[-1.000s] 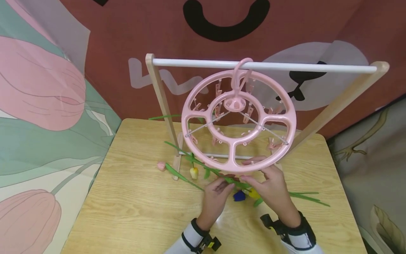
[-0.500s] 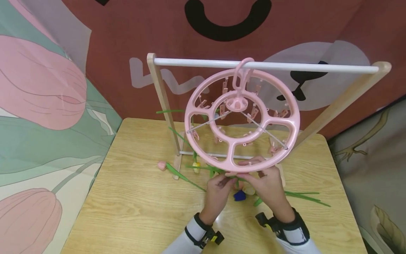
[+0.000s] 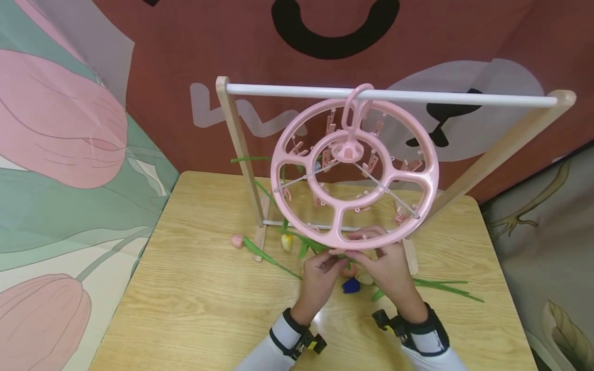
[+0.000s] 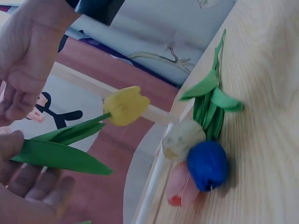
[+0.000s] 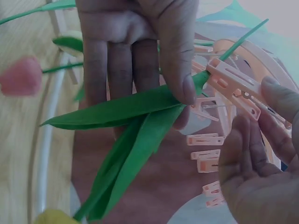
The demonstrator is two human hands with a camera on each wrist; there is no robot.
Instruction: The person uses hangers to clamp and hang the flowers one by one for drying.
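My left hand (image 3: pixel 319 283) pinches the leafy green stem of a yellow tulip (image 4: pixel 126 105) between thumb and fingers, just below the front of a round pink clip hanger (image 3: pixel 332 240). In the right wrist view its leaves (image 5: pixel 112 109) hang from the left thumb. My right hand (image 3: pixel 393 273) holds a pink clothes peg (image 5: pixel 233 87) of the hanger by its handle end. The peg's other end meets the stem; whether it clamps the stem, I cannot tell. In the head view the yellow bloom is hidden.
The hanger hooks over the white bar (image 3: pixel 287 91) of a wooden stand (image 3: pixel 238 149). On the table (image 3: pixel 195 299) lie a blue tulip (image 3: pixel 351 285), a white tulip (image 4: pixel 184 139) and a pink tulip (image 3: pixel 237 241). A yellow-white tulip (image 3: pixel 286 242) hangs at left.
Both hands have come up to the hanger's front rim, bringing the yellow tulip's stem to the peg. The hanger has turned and shifted slightly right. Over the last half second little moves.
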